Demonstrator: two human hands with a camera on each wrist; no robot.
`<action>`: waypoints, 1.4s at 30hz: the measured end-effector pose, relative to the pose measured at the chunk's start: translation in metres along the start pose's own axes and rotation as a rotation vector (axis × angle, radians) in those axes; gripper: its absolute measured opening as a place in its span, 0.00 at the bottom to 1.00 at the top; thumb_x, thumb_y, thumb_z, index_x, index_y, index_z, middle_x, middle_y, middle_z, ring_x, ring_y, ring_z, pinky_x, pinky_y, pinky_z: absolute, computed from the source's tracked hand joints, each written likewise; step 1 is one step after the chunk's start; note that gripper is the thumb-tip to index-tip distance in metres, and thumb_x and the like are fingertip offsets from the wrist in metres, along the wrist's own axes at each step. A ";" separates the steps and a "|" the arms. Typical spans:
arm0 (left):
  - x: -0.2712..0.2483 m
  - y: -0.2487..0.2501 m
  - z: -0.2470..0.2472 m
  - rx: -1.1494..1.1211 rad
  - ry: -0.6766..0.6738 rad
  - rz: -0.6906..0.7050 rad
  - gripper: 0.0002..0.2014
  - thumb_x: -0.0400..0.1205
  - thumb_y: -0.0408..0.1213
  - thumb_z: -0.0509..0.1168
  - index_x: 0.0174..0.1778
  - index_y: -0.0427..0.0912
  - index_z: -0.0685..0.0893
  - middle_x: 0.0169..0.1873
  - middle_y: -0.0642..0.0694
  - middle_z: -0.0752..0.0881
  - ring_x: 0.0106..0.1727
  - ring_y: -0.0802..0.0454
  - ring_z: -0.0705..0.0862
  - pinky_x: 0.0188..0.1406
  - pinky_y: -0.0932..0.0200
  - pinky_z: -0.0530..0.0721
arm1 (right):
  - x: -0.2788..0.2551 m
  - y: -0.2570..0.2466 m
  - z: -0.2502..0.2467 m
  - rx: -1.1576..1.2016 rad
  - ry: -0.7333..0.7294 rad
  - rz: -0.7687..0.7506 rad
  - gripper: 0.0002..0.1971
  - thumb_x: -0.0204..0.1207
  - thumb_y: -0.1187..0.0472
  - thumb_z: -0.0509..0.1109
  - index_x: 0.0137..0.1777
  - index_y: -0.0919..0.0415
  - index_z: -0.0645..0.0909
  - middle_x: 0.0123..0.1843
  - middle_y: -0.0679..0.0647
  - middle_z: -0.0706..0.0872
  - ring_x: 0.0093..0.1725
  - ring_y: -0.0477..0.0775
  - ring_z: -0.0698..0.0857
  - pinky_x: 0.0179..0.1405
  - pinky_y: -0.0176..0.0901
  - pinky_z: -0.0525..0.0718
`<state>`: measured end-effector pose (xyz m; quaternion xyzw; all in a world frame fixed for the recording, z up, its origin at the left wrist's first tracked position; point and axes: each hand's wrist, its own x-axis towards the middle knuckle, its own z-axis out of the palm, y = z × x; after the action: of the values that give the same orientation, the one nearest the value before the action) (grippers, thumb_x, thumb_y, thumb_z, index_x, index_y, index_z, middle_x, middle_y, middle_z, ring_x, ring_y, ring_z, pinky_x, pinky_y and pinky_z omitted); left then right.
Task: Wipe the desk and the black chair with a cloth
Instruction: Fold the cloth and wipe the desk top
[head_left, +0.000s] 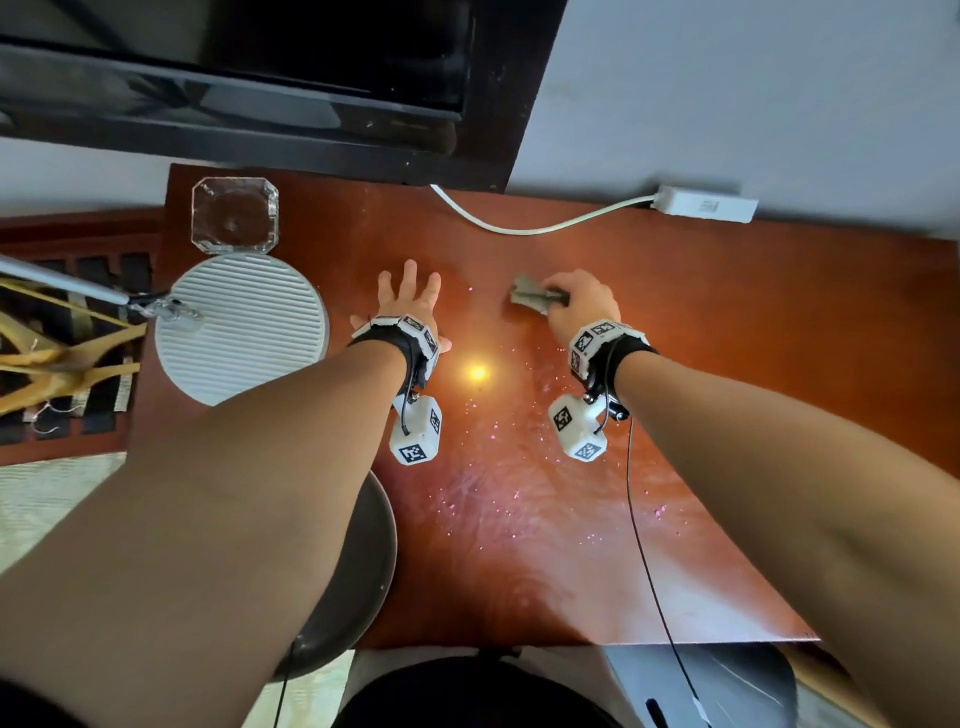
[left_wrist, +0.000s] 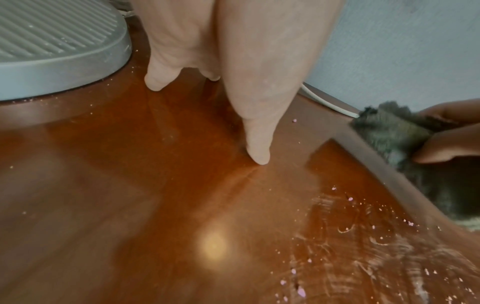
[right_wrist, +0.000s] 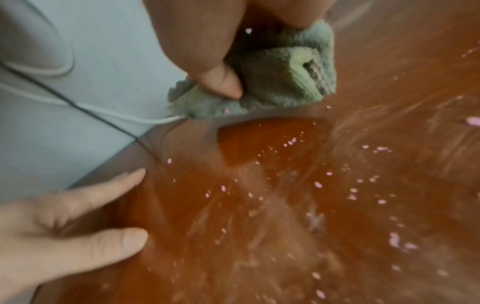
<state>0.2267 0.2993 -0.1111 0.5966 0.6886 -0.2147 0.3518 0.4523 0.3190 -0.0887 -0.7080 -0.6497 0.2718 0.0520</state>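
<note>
A reddish-brown wooden desk (head_left: 701, 395) carries pink crumbs and pale wipe smears (right_wrist: 350, 195) across its middle. My right hand (head_left: 576, 306) grips a bunched grey-green cloth (head_left: 532, 300) and presses it on the desk near the back centre; the cloth (right_wrist: 280, 78) is squeezed under the thumb in the right wrist view. My left hand (head_left: 408, 296) lies flat on the desk (left_wrist: 130, 205), fingers spread, left of the cloth (left_wrist: 389, 131). A dark round chair seat (head_left: 358, 566) shows below the desk's front left edge.
A round ribbed white lamp base (head_left: 244, 327) and a clear glass ashtray (head_left: 234, 215) stand at the desk's left. A white cable (head_left: 535, 226) runs to a power strip (head_left: 706, 203) at the back wall. A dark monitor (head_left: 234, 67) hangs above.
</note>
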 end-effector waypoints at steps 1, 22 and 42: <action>-0.002 0.000 -0.001 -0.006 0.000 0.002 0.51 0.79 0.52 0.72 0.86 0.61 0.39 0.85 0.53 0.31 0.85 0.39 0.34 0.74 0.18 0.60 | 0.003 0.000 -0.002 0.031 0.086 0.028 0.17 0.76 0.66 0.64 0.58 0.48 0.85 0.55 0.49 0.82 0.53 0.55 0.82 0.53 0.49 0.84; -0.001 0.001 0.002 -0.024 0.017 -0.007 0.49 0.81 0.49 0.71 0.86 0.60 0.39 0.84 0.53 0.29 0.85 0.39 0.32 0.73 0.17 0.58 | 0.014 -0.041 0.019 -0.281 -0.376 -0.533 0.23 0.75 0.74 0.65 0.59 0.48 0.87 0.59 0.49 0.84 0.58 0.55 0.81 0.51 0.39 0.72; 0.000 0.076 -0.003 -0.033 0.144 0.145 0.34 0.83 0.45 0.64 0.84 0.62 0.56 0.86 0.51 0.45 0.85 0.37 0.42 0.77 0.27 0.63 | -0.026 0.054 -0.045 0.147 -0.010 0.141 0.21 0.76 0.69 0.61 0.58 0.43 0.85 0.49 0.48 0.87 0.43 0.52 0.85 0.42 0.45 0.87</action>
<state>0.3002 0.3161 -0.1000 0.6529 0.6705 -0.1337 0.3259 0.5205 0.2991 -0.0654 -0.7450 -0.5768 0.3252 0.0812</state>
